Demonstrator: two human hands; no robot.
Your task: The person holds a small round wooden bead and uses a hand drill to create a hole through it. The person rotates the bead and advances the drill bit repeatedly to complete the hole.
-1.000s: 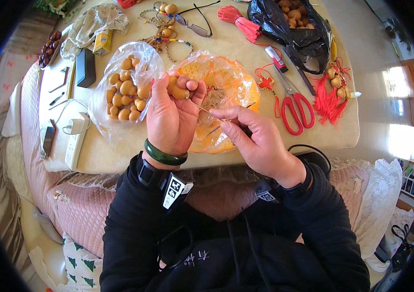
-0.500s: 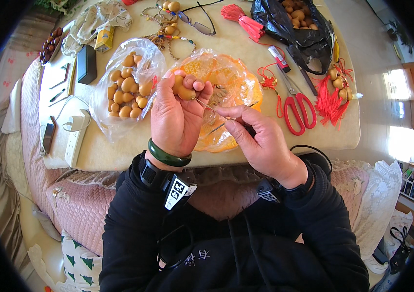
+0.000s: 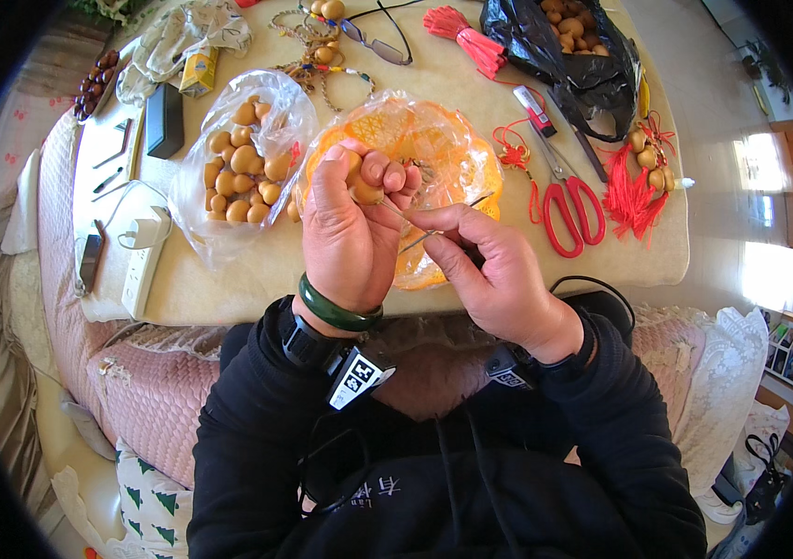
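Note:
My left hand (image 3: 348,228) is closed around a small tan gourd (image 3: 366,193), its narrow part up among the fingers and its rounded end facing my right hand. My right hand (image 3: 508,279) pinches a thin light-coloured shaft (image 3: 395,209) between thumb and forefinger. The shaft's tip meets the gourd's rounded end; whether it goes inside is unclear. A dark slim rod (image 3: 412,244) shows beneath the right fingers, and I cannot tell if it is held. Under both hands sits an orange basket (image 3: 485,172) lined with clear plastic.
Several gourds (image 3: 245,160) lie in a clear bag at left. Red-handled scissors (image 3: 564,216), red tassels (image 3: 634,200) and a black bag (image 3: 517,33) of gourds occupy the right. A white power strip (image 3: 142,270) lies near the front left edge; glasses (image 3: 385,47) rest at the back.
My left hand has moved slightly right and turned, carrying the gourd with it, and its fingers have curled further over it. My right hand has barely shifted and keeps its pinch.

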